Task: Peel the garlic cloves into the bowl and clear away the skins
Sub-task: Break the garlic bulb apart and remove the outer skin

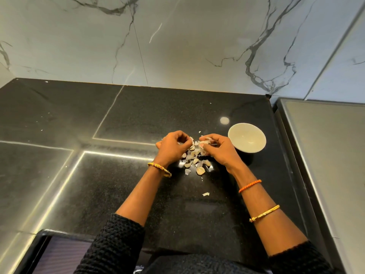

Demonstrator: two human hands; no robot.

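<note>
A small pile of garlic cloves and papery skins [194, 162] lies on the black counter between my wrists. Above it, my left hand [172, 149] has its fingers curled and pinches a strip of skin [191, 139] at the fingertips. My right hand [218, 148] grips a garlic clove [204, 144] with its fingers curled round it. The two hands almost touch over the pile. A white bowl [246, 137] stands just right of my right hand; its inside looks empty. One loose skin flake [205, 194] lies nearer to me.
The black stone counter [122, 175] meets a marble wall [177, 46] at the back. A grey steel surface [327, 155] runs along the right side, close to the bowl. The counter's front edge lies under my sleeves. Small white specks dot the counter's left part.
</note>
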